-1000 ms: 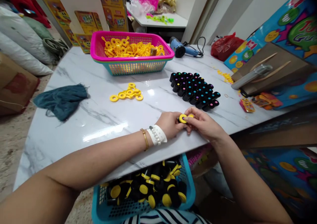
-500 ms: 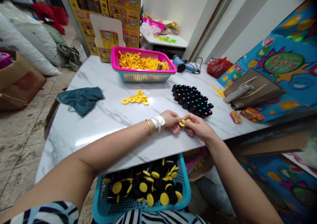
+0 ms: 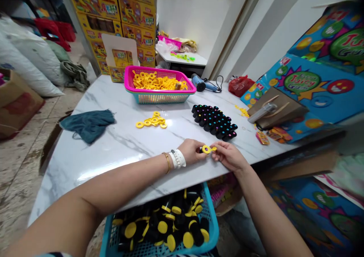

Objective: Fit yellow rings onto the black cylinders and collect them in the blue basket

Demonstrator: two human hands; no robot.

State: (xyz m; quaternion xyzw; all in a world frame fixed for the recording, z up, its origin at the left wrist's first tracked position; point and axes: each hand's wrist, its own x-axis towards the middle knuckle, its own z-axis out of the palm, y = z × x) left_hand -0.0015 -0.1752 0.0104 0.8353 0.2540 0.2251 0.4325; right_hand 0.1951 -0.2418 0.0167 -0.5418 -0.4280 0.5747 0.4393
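My left hand (image 3: 192,151) and my right hand (image 3: 228,155) meet at the near edge of the marble table (image 3: 119,143). Between their fingertips they pinch a small black tube with a yellow ring (image 3: 206,149) on its end. My left wrist wears a gold bangle and a white band. A loose heap of yellow rings (image 3: 152,122) lies further out on the table. To the right of it stands a cluster of black tubes (image 3: 214,121) with coloured tops. Below the table edge, a blue basket (image 3: 165,226) holds several black tubes with yellow caps.
A pink basket (image 3: 159,83) full of yellow rings sits at the far side, a blue heat gun (image 3: 202,84) and a red bag (image 3: 239,85) beside it. A teal cloth (image 3: 88,124) lies at the left. Colourful cartons (image 3: 309,86) and a brown bag (image 3: 273,107) crowd the right.
The camera has tilted up and back, so more of the room shows. Both hands stay together on the small tube and ring at the table's near edge.
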